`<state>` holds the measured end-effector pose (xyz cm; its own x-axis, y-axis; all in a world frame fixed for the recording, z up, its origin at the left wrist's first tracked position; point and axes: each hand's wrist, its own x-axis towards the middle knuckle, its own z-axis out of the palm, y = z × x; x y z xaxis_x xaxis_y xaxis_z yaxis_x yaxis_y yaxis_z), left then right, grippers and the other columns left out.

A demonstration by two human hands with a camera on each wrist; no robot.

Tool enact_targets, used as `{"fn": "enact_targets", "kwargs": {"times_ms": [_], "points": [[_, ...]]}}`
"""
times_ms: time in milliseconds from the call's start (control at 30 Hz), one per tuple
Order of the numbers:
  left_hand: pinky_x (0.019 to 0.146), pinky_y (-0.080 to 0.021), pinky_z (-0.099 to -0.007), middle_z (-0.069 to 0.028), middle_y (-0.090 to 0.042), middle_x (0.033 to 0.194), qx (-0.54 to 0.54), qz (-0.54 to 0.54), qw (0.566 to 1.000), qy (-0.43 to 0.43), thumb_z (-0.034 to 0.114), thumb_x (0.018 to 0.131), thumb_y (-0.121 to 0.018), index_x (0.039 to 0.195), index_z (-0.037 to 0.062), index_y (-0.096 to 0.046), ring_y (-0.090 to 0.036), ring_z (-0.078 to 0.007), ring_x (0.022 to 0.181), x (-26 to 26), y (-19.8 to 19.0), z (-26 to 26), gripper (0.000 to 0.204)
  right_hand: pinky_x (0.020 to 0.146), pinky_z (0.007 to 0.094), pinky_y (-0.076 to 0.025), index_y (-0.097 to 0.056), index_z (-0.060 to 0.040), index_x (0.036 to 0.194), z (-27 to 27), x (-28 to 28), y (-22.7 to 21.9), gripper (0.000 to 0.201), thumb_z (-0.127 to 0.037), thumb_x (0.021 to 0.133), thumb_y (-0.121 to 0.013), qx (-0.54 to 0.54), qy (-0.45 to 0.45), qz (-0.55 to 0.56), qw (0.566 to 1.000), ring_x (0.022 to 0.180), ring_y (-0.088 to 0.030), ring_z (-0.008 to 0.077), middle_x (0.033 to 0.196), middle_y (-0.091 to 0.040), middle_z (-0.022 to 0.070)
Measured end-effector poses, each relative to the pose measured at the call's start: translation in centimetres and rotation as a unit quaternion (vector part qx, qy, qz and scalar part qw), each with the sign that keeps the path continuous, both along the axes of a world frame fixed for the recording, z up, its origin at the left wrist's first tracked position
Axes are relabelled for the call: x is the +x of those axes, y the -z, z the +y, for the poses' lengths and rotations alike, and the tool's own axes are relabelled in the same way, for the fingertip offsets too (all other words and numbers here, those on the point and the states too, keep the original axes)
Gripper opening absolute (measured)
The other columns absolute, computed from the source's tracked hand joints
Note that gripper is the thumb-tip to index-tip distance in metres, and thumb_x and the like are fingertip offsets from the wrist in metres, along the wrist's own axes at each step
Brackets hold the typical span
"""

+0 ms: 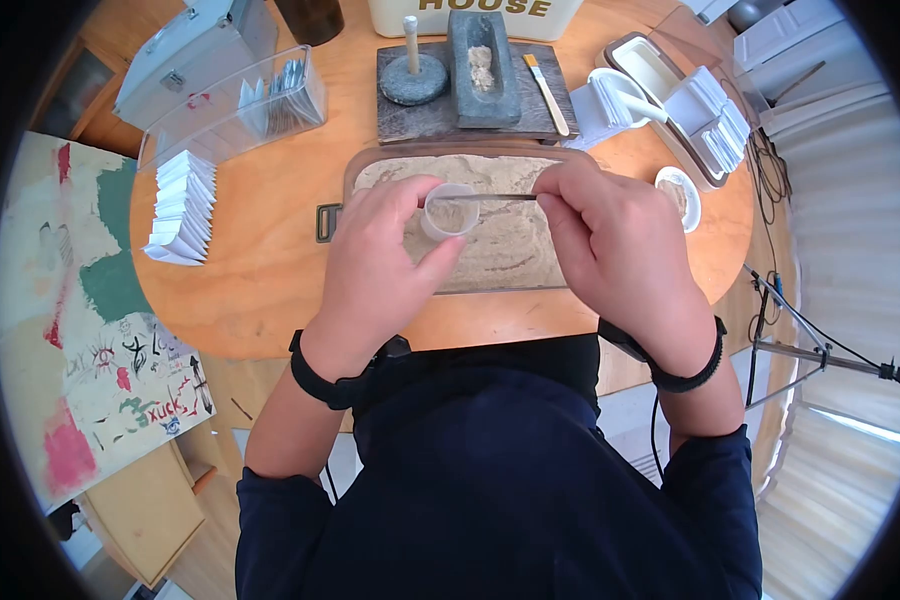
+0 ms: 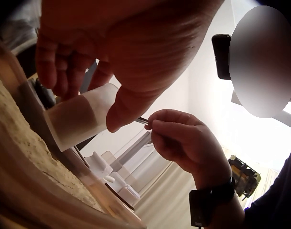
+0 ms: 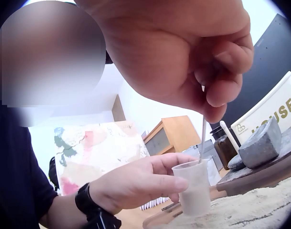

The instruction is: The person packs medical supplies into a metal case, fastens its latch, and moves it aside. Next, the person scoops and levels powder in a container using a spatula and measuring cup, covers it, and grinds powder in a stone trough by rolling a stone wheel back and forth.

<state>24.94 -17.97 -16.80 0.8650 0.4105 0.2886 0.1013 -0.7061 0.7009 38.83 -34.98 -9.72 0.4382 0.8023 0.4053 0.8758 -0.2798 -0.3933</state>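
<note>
From the wearer's head, two hands work above one tray (image 1: 450, 150) of pale powder: the left hand (image 1: 378, 248) grips one small translucent cup (image 1: 450, 222), its thumb and fingers parted only by the cup's width, while the right hand (image 1: 625, 225), at three o'clock from the cup, pinches one thin metal tool (image 1: 510, 197) between closed thumb and fingers, reaching to the cup's mouth. Beyond the tray, toward twelve o'clock, one dark board (image 1: 407, 122) carries one round stone (image 1: 414, 88) just before twelve, one stone trough (image 1: 484, 108) just past it, and one brush (image 1: 547, 97) at one.
</note>
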Motion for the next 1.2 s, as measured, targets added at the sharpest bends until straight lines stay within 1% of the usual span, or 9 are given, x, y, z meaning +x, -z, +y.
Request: {"fn": "enact_targets", "kwargs": {"times_ms": [133, 233, 300, 500, 833, 900, 1000, 1100, 1200], "points": [[0.079, -0.048, -0.0333, -0.0050, -0.065, 0.109, 0.004, 0.007, 1.000, -0.005, 0.015, 0.076, -0.077, 0.119, 0.0078, -0.062, -0.059, -0.0207, 0.094, -0.1, 0.2, 0.3, 0.046, 0.056, 0.0413, -0.051, -0.065, -0.0050, 0.085, -0.9, -0.5, -0.1, 0.002, -0.005, 0.084, -0.063, 0.003, 0.030, 0.012, 0.999, 0.061, -0.064, 0.0332, 0.066, -0.062, 0.0150], [0.089, -0.048, -0.0421, -0.0123, -0.067, 0.107, -0.038, 0.001, 0.999, -0.007, 0.016, 0.076, -0.077, 0.116, 0.0064, -0.062, -0.060, -0.0336, 0.102, -0.4, 0.3, 0.9, 0.044, 0.054, 0.0398, -0.050, -0.065, -0.0035, 0.085, -2.3, 0.5, 0.4, 0.003, -0.005, 0.084, -0.063, 0.022, 0.073, 0.072, 0.994, 0.060, -0.064, 0.0332, 0.065, -0.062, 0.0156], [0.085, -0.050, -0.0382, -0.0102, -0.067, 0.106, -0.046, 0.009, 0.998, -0.043, 0.015, 0.077, -0.078, 0.118, 0.0071, -0.062, -0.062, -0.0276, 0.099, -0.8, 0.3, 1.7, 0.044, 0.056, 0.0399, -0.050, -0.067, -0.0015, 0.085, -2.9, 1.6, 1.2, 0.008, -0.005, 0.084, -0.060, -0.042, 0.127, 0.143, 0.981, 0.062, -0.065, 0.0343, 0.066, -0.064, 0.0168], [0.077, -0.050, -0.0314, -0.0052, -0.067, 0.106, -0.105, -0.041, 0.990, -0.089, 0.016, 0.079, -0.079, 0.120, 0.0092, -0.063, -0.062, -0.0173, 0.097, -2.0, -0.1, 3.9, 0.045, 0.064, 0.0439, -0.053, -0.069, -0.0030, 0.085, -0.9, 2.4, 5.4, 0.014, -0.010, 0.084, -0.057, -0.131, 0.093, 0.177, 0.971, 0.069, -0.066, 0.0365, 0.073, -0.067, 0.0180], [0.080, -0.049, -0.0334, -0.0051, -0.066, 0.107, -0.079, -0.036, 0.990, -0.108, 0.015, 0.078, -0.078, 0.121, 0.0093, -0.062, -0.059, -0.0193, 0.097, -4.3, -0.7, 4.8, 0.046, 0.073, 0.0465, -0.053, -0.073, -0.0055, 0.091, 5.5, -2.0, 8.3, 0.019, -0.014, 0.085, -0.057, -0.186, -0.027, 0.259, 0.947, 0.081, -0.067, 0.0398, 0.084, -0.069, 0.0210], [0.083, -0.047, -0.0286, -0.0041, -0.067, 0.116, -0.067, -0.010, 0.992, -0.103, 0.014, 0.082, -0.075, 0.124, 0.0048, -0.061, -0.062, -0.0126, 0.103, -4.5, -0.8, 5.0, 0.045, 0.073, 0.0459, -0.053, -0.073, -0.0056, 0.092, 5.0, -1.6, 8.4, 0.020, -0.014, 0.085, -0.057, -0.173, -0.030, 0.283, 0.943, 0.081, -0.066, 0.0402, 0.085, -0.069, 0.0213], [0.080, -0.049, -0.0339, -0.0052, -0.066, 0.107, -0.079, -0.040, 0.991, -0.099, 0.015, 0.078, -0.077, 0.120, 0.0089, -0.063, -0.059, -0.0193, 0.095, -4.2, -0.4, 4.9, 0.044, 0.069, 0.0417, -0.053, -0.072, -0.0031, 0.091, 3.2, 0.0, 7.8, 0.018, -0.014, 0.086, -0.058, -0.161, -0.015, 0.358, 0.919, 0.072, -0.067, 0.0334, 0.078, -0.069, 0.0184], [0.080, -0.049, -0.0345, -0.0061, -0.066, 0.106, -0.098, -0.033, 0.992, -0.076, 0.014, 0.078, -0.077, 0.119, 0.0086, -0.063, -0.059, -0.0210, 0.095, -3.6, 0.0, 4.3, 0.044, 0.058, 0.0274, -0.047, -0.067, 0.0021, 0.087, 1.4, 1.2, 4.9, 0.015, -0.010, 0.089, -0.058, -0.137, 0.054, 0.451, 0.880, 0.062, -0.060, 0.0098, 0.064, -0.059, 0.0031], [0.083, -0.048, -0.0367, -0.0086, -0.066, 0.106, -0.061, -0.036, 0.997, -0.042, 0.014, 0.077, -0.077, 0.118, 0.0080, -0.063, -0.060, -0.0255, 0.096, -2.9, 0.4, 3.5, 0.044, 0.056, 0.0240, -0.044, -0.065, 0.0017, 0.086, -0.4, 2.5, 2.8, 0.014, -0.009, 0.091, -0.057, -0.105, 0.065, 0.432, 0.893, 0.062, -0.058, 0.0080, 0.065, -0.058, 0.0011]]}}
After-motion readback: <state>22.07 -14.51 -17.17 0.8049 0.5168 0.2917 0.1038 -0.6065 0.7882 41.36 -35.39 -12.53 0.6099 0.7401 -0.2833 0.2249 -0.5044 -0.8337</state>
